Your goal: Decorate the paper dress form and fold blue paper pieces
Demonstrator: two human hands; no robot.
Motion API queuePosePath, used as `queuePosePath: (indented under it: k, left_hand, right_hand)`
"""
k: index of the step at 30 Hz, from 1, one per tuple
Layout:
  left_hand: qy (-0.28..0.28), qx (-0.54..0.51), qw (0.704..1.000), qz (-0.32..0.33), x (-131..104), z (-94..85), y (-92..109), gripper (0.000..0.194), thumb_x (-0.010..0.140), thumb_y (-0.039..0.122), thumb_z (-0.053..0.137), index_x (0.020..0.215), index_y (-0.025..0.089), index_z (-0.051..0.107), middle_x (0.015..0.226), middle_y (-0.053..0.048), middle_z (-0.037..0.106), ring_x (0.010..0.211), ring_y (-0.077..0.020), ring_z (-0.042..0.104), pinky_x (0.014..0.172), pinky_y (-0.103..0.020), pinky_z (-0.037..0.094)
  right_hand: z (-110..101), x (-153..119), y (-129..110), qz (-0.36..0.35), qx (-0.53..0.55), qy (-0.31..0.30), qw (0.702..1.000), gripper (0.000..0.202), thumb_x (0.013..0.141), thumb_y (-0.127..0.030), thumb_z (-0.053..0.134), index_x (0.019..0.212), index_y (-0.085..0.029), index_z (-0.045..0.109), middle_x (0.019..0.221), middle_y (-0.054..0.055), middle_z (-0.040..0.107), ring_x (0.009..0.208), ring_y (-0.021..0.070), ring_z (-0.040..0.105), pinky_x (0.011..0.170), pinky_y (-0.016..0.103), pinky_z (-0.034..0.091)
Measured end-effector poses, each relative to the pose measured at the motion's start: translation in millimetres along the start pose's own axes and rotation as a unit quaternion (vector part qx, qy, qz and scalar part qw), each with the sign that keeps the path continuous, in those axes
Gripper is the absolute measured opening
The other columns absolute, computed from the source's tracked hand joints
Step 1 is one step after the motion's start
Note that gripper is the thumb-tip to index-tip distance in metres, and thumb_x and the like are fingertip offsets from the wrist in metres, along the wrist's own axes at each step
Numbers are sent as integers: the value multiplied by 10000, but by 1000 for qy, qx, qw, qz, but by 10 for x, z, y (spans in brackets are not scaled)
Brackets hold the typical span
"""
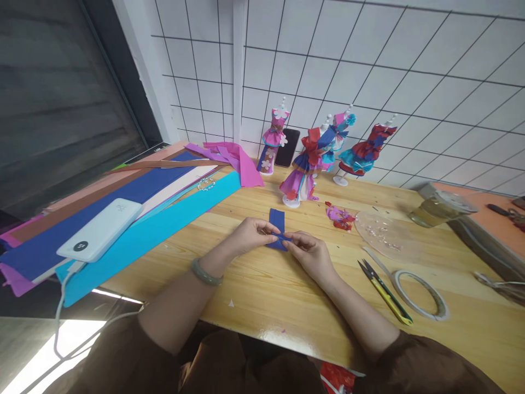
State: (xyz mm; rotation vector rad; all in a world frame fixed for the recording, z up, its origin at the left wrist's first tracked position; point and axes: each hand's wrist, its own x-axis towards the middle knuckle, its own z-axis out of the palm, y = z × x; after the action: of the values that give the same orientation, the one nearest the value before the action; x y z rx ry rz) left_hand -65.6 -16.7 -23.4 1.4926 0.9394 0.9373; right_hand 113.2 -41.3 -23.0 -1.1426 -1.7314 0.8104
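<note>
Between the fingertips of both hands is a small dark blue piece of crepe paper (pixel 284 237), pinched narrow at its middle. My left hand (pixel 254 235) grips its left end with thumb and fingers. On the other end, my right hand (pixel 310 255) is closed in a pinch. A second dark blue strip (pixel 277 218) lies flat on the wooden table (pixel 246 279), directly behind and under the pinched piece. Fingers hide part of both pieces.
Left are layered coloured strips (pixel 176 216), a white power bank (pixel 100 229) with a cable and a beaded ring (pixel 206 184). Dressed mini mannequins (pixel 301 164) and a phone (pixel 287 148) stand behind. Right are thread snips (pixel 385 293), a tape roll (pixel 422 295), a bead dish (pixel 381 232) and a cup (pixel 441 208).
</note>
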Motion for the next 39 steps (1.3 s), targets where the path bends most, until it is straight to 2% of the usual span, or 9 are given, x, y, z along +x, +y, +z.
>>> queuePosePath:
  k: [12,22,26,31,35,39]
  left_hand:
    - [12,39,999,8,0,1,2,238,650,266,621,839,123,646,798,-61,654,727,-137,586,666,-249,465]
    - [-8,41,999,19,-2,-2,15,197,674,278,594,792,123,621,747,-40,632,687,-121,568,630,-234,448]
    - [-17,24,999,24,-15,9,30,234,652,256,618,848,128,610,759,-32,628,682,-108,559,631,-223,441]
    - [-40,65,997,19,-32,5,58,226,668,281,599,824,122,641,748,-42,640,682,-119,561,624,-220,430]
    - [-37,83,995,27,-40,-5,72,224,693,297,568,805,119,644,756,-47,643,691,-127,563,633,-226,428]
    - [-40,88,994,42,-44,-7,87,217,707,288,549,800,113,638,767,-54,641,702,-131,562,636,-229,429]
  right_hand:
    - [5,1,34,40,-13,-29,999,260,708,-369,582,809,-137,643,615,16,546,534,114,459,509,239,384]
    - [-12,-3,-24,17,-59,-51,997,250,766,-375,509,786,-152,621,611,15,546,537,116,454,508,237,386]
    - [-6,-10,-25,-4,-60,-60,996,222,778,-354,500,796,-164,613,665,28,573,564,124,477,529,241,398]
    - [-7,-16,-45,-31,-72,-69,995,185,782,-312,503,815,-175,623,701,37,579,583,128,489,542,244,394]
    - [-6,-16,-33,-27,-70,-62,995,190,767,-306,525,864,-177,625,653,21,547,549,120,469,519,239,391]
    - [-4,-18,-31,-17,-54,-60,997,179,770,-299,525,833,-171,632,687,30,575,575,124,486,545,241,398]
